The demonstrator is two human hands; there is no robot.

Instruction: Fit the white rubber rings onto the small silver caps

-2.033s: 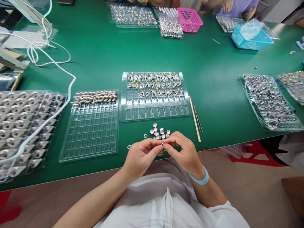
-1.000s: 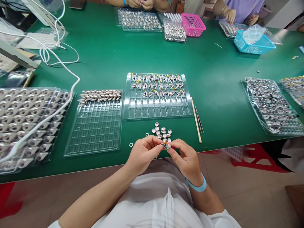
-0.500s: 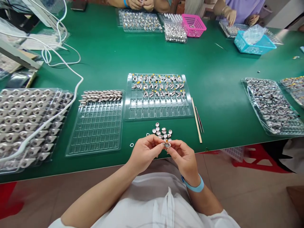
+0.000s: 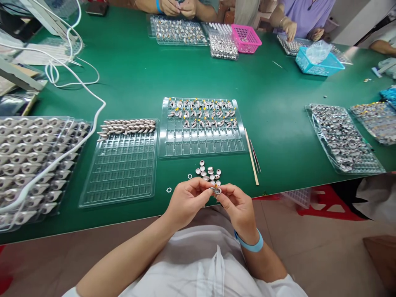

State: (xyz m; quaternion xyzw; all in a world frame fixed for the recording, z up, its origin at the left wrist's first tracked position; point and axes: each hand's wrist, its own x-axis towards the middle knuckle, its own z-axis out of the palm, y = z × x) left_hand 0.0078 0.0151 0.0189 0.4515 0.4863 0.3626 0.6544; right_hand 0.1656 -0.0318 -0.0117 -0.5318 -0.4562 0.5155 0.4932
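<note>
My left hand pinches a small silvery round part between thumb and fingertips. Close against it, my right hand grips a small round cap with a bit of orange-yellow strip showing between the two. How the pieces join is too small to tell. Just beyond my fingertips lies a loose pile of round caps on the green table. Two thin white rings lie to the left of the pile. Farther back is a clear tray whose far rows hold small parts with yellow tabs.
At left are a partly filled tray and stacked trays of beige shells, crossed by a white cable. Right of centre lie a wooden stick and tweezers. Beyond are a filled tray, pink basket, blue basket and co-workers' hands.
My hands first met around one piece; they then parted slightly, showing the round cap and the orange-yellow strip between them. The cap in my right hand has turned its face up. The view shifted slightly.
</note>
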